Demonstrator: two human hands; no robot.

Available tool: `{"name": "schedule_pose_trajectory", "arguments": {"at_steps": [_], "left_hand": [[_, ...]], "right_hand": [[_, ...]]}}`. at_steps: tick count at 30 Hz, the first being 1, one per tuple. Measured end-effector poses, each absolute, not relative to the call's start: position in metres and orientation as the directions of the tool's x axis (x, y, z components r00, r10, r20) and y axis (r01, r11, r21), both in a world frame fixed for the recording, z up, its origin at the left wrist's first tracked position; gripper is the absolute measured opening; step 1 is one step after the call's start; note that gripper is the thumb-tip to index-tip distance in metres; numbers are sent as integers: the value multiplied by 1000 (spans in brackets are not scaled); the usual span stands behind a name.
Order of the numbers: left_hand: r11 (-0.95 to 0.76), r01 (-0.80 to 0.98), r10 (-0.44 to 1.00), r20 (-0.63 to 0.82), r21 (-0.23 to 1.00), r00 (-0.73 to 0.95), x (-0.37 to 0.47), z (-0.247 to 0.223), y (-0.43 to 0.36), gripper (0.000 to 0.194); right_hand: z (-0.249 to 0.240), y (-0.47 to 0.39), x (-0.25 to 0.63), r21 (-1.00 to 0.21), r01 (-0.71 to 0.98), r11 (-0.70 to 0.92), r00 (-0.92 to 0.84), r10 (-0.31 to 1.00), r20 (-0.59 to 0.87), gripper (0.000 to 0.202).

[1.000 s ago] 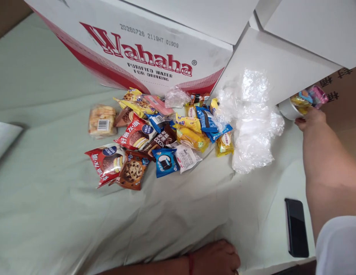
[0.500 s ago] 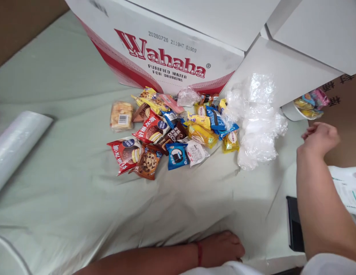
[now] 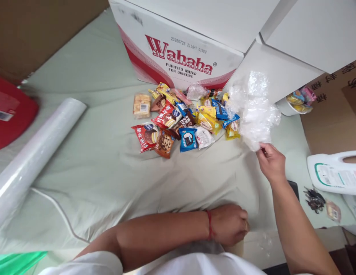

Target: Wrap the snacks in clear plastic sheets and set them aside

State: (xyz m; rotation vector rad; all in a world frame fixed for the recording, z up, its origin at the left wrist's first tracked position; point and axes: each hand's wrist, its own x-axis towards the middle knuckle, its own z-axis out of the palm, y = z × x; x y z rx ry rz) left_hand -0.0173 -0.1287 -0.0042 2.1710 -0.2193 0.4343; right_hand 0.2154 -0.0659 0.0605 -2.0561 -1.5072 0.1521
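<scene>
My right hand [image 3: 272,163] pinches the near edge of a pile of clear plastic bags [image 3: 256,120], thumb and fingers pressed together. My left hand [image 3: 230,225], with a red cord on the wrist, is closed near the front edge of the bed-like surface; what it holds, if anything, is hidden. Left of the bags lies a heap of wrapped snacks, among them a red pie packet [image 3: 146,136], a cookie packet [image 3: 165,143], a blue packet [image 3: 188,139], a yellow packet [image 3: 208,121] and a clear-wrapped biscuit pack [image 3: 142,105].
Behind the snacks stands a Wahaha water carton [image 3: 183,49]. A white cup [image 3: 286,108] of colourful packets is at the right, with a white bottle [image 3: 335,173] and keys [image 3: 314,200] nearer. A plastic film roll [image 3: 43,152] and a red container [image 3: 11,112] lie left.
My right hand has come in from the right, beside the cup, to the plastic bags and taken hold of their near edge. My left fingers have curled in. The view has shifted.
</scene>
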Motion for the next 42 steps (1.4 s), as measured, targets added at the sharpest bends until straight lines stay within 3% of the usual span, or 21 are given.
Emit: {"name": "schedule_pose_trajectory", "arguments": {"at_steps": [2, 4, 6, 9, 12, 16, 19, 21, 24, 27, 30, 33, 37, 42], "left_hand": [[-500, -270, 130, 380, 823, 916, -21, 3, -125, 17], [-402, -225, 313, 364, 887, 877, -27, 16, -122, 16], [-341, -204, 472, 354, 918, 807, -35, 34, -118, 17], [-310, -197, 611, 354, 930, 708, -49, 60, -108, 17], [-289, -71, 777, 278, 955, 564, -64, 68, -87, 20], [-162, 41, 886, 127, 986, 446, -79, 42, -42, 64], [44, -93, 862, 9, 995, 507, -89, 15, -11, 52], [166, -202, 855, -39, 965, 517, -94, 3, 2, 49], [318, -307, 835, -111, 897, 539, -100, -4, 11, 59], [413, -340, 777, -133, 845, 615, -99, -5, 12, 75], [384, -301, 725, -83, 873, 684, -96, -5, 8, 73], [328, -300, 763, -64, 896, 644, -92, -6, 6, 66], [197, -259, 860, -40, 945, 508, -90, -7, 5, 52], [120, -236, 839, 28, 964, 543, -89, -7, 7, 48]], "right_hand": [[71, -79, 192, -765, 603, -226, 496, 857, 137, 23], [78, -92, 168, -933, 303, -194, 561, 828, 10, 28], [79, -102, 147, -985, 78, -151, 609, 790, -73, 34], [73, -111, 124, -988, -79, -135, 670, 727, -153, 44], [60, -115, 104, -979, -91, -184, 644, 738, -198, 43], [47, -108, 80, -975, -1, -220, 383, 901, -204, 32], [38, -94, 75, -982, -7, -190, 196, 963, -187, 30], [33, -85, 77, -979, -86, -184, 216, 956, -198, 28], [27, -76, 82, -962, -225, -152, 299, 929, -217, 29], [24, -76, 79, -967, -228, -114, 340, 921, -189, 31], [22, -79, 71, -988, -61, -142, 233, 961, -152, 32], [21, -80, 68, -983, 48, -178, 188, 968, -166, 32], [19, -82, 71, -972, -72, -224, 308, 922, -235, 40], [21, -84, 75, -949, -223, -224, 257, 925, -279, 43]]}}
